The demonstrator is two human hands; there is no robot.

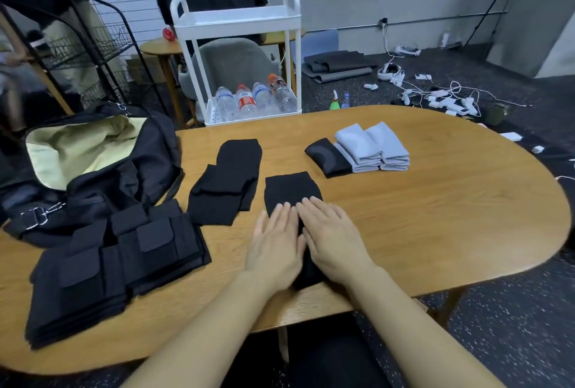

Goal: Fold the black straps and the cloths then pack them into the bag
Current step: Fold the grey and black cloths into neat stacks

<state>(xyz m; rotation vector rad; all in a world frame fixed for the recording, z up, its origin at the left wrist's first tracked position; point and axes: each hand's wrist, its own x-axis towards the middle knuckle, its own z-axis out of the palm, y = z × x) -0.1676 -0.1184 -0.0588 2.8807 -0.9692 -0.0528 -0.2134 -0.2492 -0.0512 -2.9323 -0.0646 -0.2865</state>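
1. Both hands lie flat, side by side, on a black cloth (292,191) at the near middle of the wooden worktop (435,216).
2. The left hand (275,244) has its fingers straight and close together, palm down on the cloth; its grip is wide and holds nothing.
3. The right hand (329,235) lies the same way, fingers straight, pressing the cloth; its grip is also wide and holds nothing.
4. The far part of this cloth shows beyond the fingertips, and a dark part of it shows between the wrists near the worktop's front edge.
5. Just to the left lie more black cloths (227,179), overlapping one another and spread flat.
6. At the near left sits a stack of black straps (118,260) with flap-like patches on top, reaching the worktop's left front edge.
7. The bag (93,163), black with a pale lining, stands open at the far left, touching the strap stack.
8. On the far right of the worktop stand two piles of folded grey cloths (373,146), with a folded black piece (328,155) right against their left side.
9. Behind the worktop stands a white cart (236,18) with water bottles (255,99) on its lowest shelf.
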